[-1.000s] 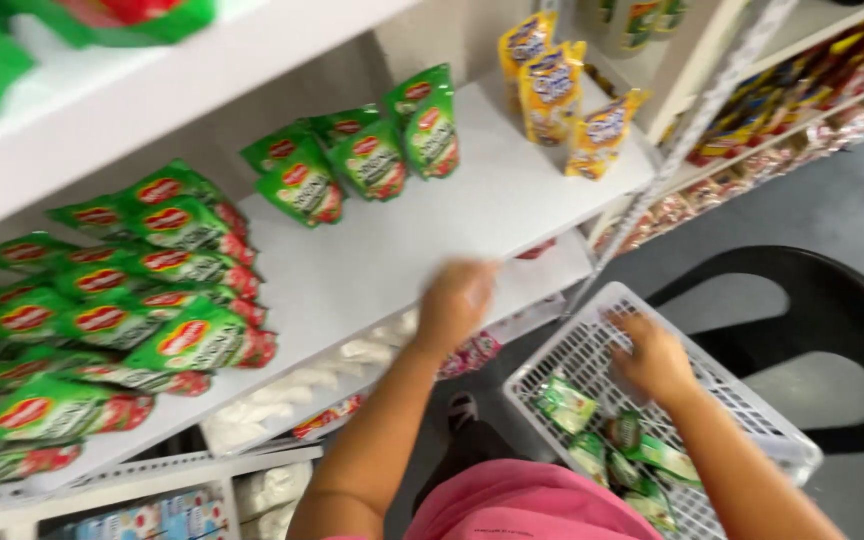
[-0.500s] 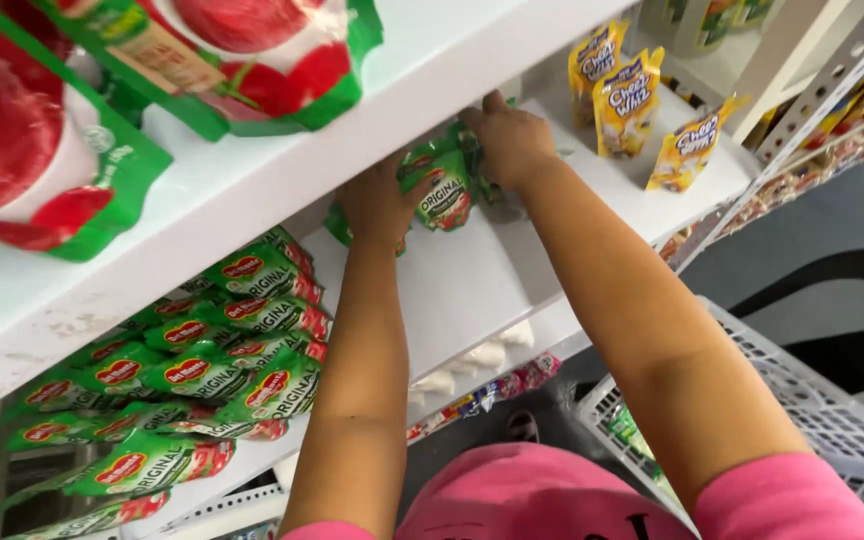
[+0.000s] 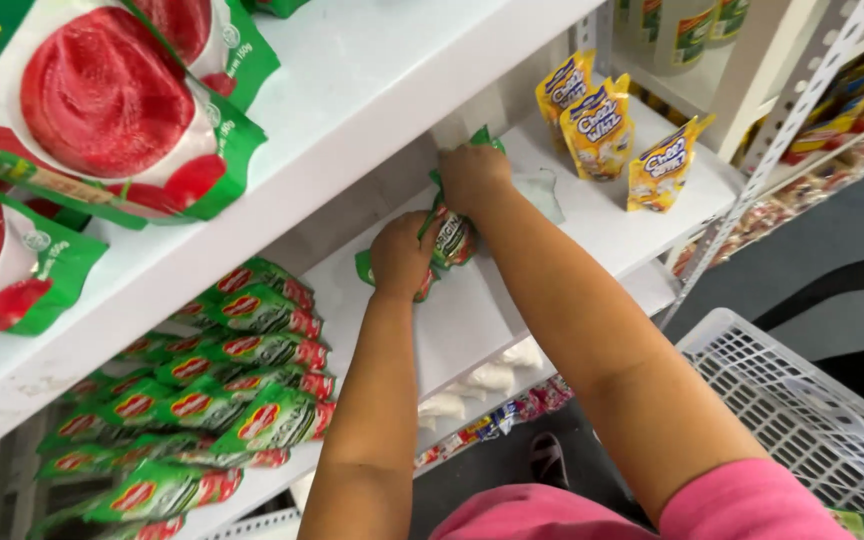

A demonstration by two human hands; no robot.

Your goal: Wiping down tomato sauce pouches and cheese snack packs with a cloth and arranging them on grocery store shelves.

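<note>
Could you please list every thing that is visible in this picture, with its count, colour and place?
green pouches: two or three, green with red, on the middle shelf, under both hands
stacked pouches: many, green and red, left part of the middle shelf
big pouches: several, green, white and red, on the top shelf
yellow pouches: three, yellow, upright at the right end of the middle shelf
shelves: white
basket: one, white wire, lower right
small packets: a few, white, lower shelf
sleeves: pink, bottom edge
left hand: on a green pouch
right hand: grips a green pouch
</note>
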